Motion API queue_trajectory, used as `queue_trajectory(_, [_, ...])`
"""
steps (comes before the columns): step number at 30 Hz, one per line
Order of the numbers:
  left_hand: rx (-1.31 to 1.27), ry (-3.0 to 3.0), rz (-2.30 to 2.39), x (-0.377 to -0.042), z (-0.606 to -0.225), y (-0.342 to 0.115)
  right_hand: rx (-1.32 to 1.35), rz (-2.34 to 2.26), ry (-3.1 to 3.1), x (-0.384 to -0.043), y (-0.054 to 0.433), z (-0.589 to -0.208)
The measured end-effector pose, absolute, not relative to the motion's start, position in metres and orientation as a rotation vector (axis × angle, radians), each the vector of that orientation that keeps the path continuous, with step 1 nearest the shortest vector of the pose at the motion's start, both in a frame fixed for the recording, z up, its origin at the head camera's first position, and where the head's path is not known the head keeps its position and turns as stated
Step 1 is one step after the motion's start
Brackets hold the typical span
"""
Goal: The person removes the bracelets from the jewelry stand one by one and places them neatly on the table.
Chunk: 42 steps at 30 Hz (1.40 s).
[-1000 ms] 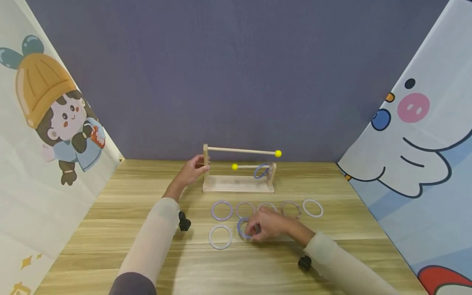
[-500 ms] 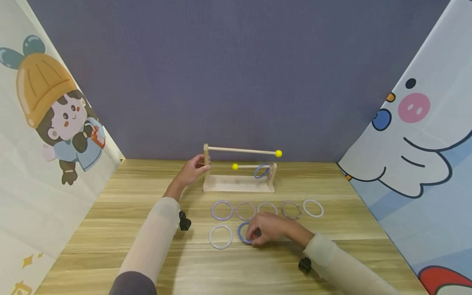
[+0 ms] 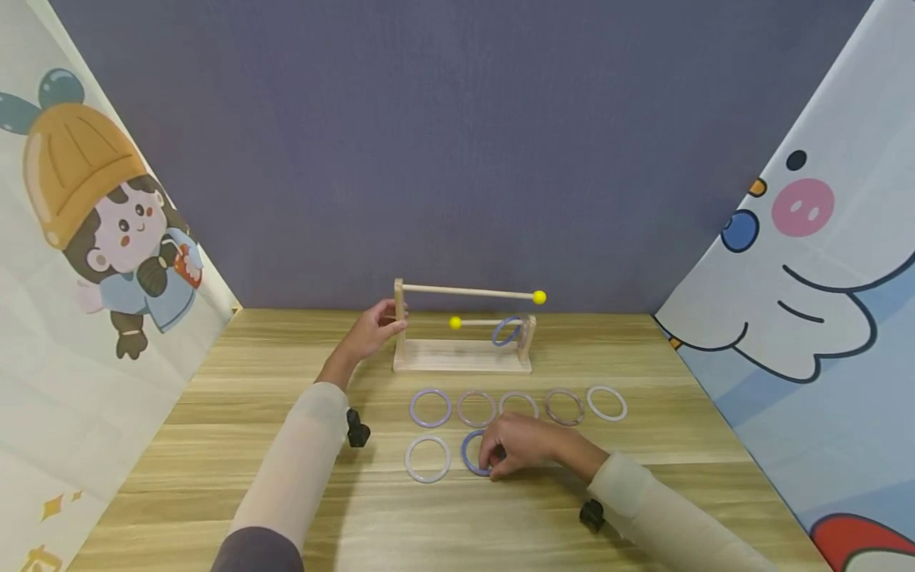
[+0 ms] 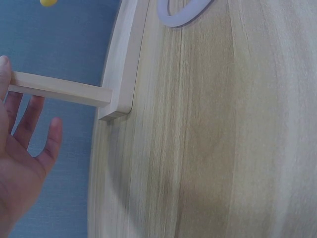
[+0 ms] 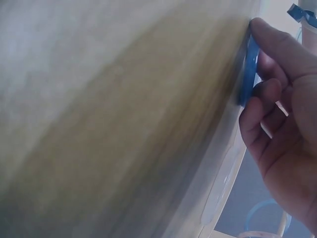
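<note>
A wooden stand (image 3: 462,365) has two horizontal rods ending in yellow balls. My left hand (image 3: 373,330) holds its left upright post (image 4: 57,89), thumb on one side and fingers behind. On the shorter lower rod hangs a blue ring (image 3: 504,332), close to the right post. In front of the stand, my right hand (image 3: 520,445) pinches the right side of another blue ring (image 3: 472,454) low at the table. The right wrist view shows thumb and curled fingers at the edge of this ring (image 5: 248,74).
Between the stand and my right hand, a row of rings includes a purple ring (image 3: 430,427), a brownish ring (image 3: 565,423) and a white ring (image 3: 607,419). A pale ring (image 3: 427,481) lies left of the held one. A dark wall (image 3: 457,159) stands behind the table.
My right hand and the blue ring at its fingers have shifted slightly toward me, then stayed nearly still. My left hand and the stand remain in place.
</note>
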<state>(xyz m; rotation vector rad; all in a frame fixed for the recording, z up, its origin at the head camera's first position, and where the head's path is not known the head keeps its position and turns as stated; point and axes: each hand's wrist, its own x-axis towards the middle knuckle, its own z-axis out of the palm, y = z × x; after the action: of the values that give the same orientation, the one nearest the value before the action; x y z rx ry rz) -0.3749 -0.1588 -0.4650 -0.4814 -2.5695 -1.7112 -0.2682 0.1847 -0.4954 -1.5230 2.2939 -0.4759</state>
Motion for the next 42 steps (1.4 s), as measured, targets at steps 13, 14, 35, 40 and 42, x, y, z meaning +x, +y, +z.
queue_trajectory(13, [-0.475, -2.595, -1.716, -0.374, -0.464, -0.158, -1.440, -0.494, 2.303, -0.267, 0.185, -0.491])
queue_trajectory(14, [-0.472, -2.594, -1.710, -0.374, -0.464, -0.159, -1.424, -0.499, 2.307, -0.267, 0.186, -0.490])
queue_trajectory(35, [-0.475, -2.591, -1.735, -0.371, -0.459, -0.158, -1.413, -0.665, 2.441, -0.285, 0.188, -0.465])
queue_trajectory(40, [-0.487, -2.608, -1.744, -0.352, -0.434, -0.154, -1.363, -0.719, 2.533, -0.293, 0.189, -0.460])
queue_trajectory(42, [-0.492, -2.603, -1.748, -0.348, -0.429, -0.153, -1.333, -0.754, 2.561, -0.296, 0.189, -0.458])
